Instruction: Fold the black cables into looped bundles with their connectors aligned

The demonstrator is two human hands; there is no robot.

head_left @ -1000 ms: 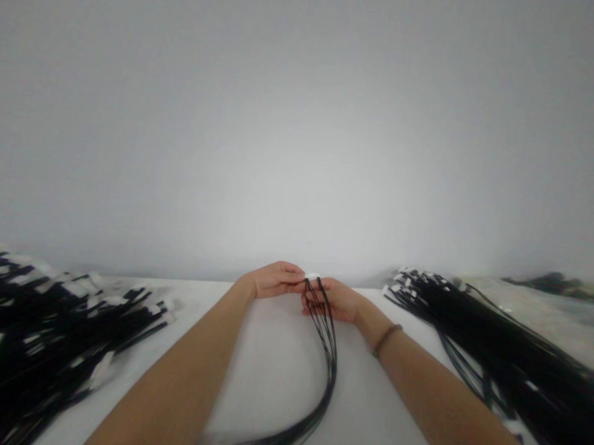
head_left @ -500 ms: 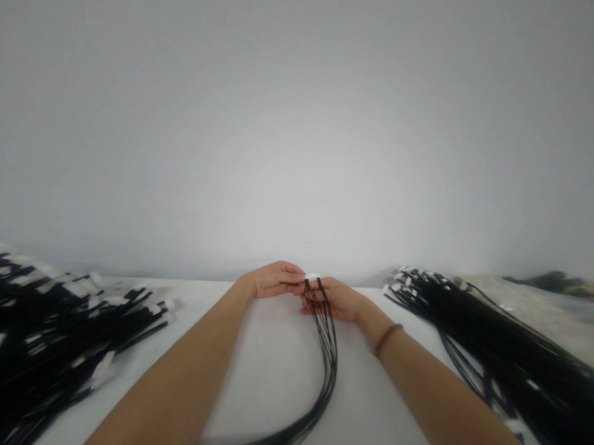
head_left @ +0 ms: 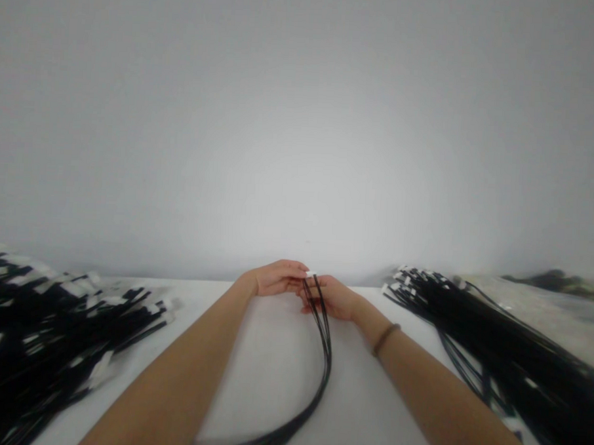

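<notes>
A white connector (head_left: 311,274) sits between the fingertips of both hands, near the far edge of the table. Black wires (head_left: 326,355) hang from it and curve down and left toward the near side. My left hand (head_left: 281,278) has its fingers pressed together at the connector's left side. From the right, my right hand (head_left: 332,297) pinches the connector and the top of the wires, with its fingers partly behind them.
On the left lies a large heap of black cables (head_left: 40,342) with white ends. Another long bundle of black cables (head_left: 493,336) lies on the right, beside a clear plastic bag (head_left: 563,313). A pale wall (head_left: 301,131) rises behind the white table (head_left: 265,378).
The wires have drawn closer together and their curve has shifted slightly left. The connector has turned or moved slightly left between my fingers. Both hands stay nearly in place.
</notes>
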